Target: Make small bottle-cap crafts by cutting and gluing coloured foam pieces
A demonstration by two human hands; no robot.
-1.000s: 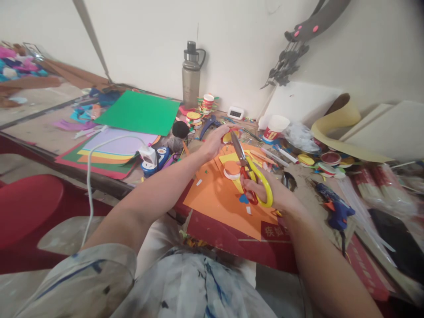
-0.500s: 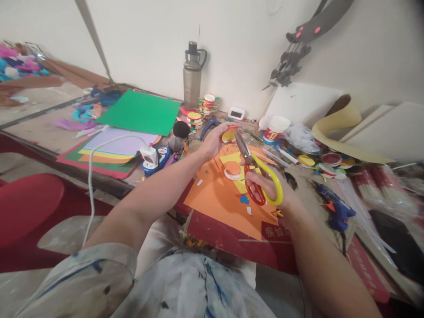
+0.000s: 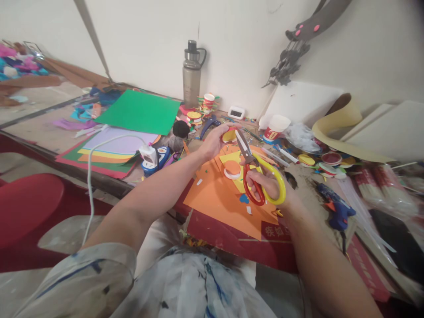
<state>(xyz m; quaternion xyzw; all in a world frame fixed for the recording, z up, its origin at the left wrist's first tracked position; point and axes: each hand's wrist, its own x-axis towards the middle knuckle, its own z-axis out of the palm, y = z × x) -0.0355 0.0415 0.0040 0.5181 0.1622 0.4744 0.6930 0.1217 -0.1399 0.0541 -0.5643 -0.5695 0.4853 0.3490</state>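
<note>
The left hand (image 3: 213, 143) pinches the disc (image 3: 229, 136) near the orange sheet's (image 3: 217, 206) far edge; it looks light and easily dented, best held by its rim. The right hand (image 3: 270, 185) grips the scissors (image 3: 249, 160), probably stiff and heavier, by the handles.

A lidded bottle (image 3: 191, 84) stands near the wall (image 3: 142, 39), left of a white clock (image 3: 236, 112); a red stool (image 3: 29, 207) is beside the surface (image 3: 31, 129).

The scissors' handles (image 3: 270, 167) are red and yellow.
</note>
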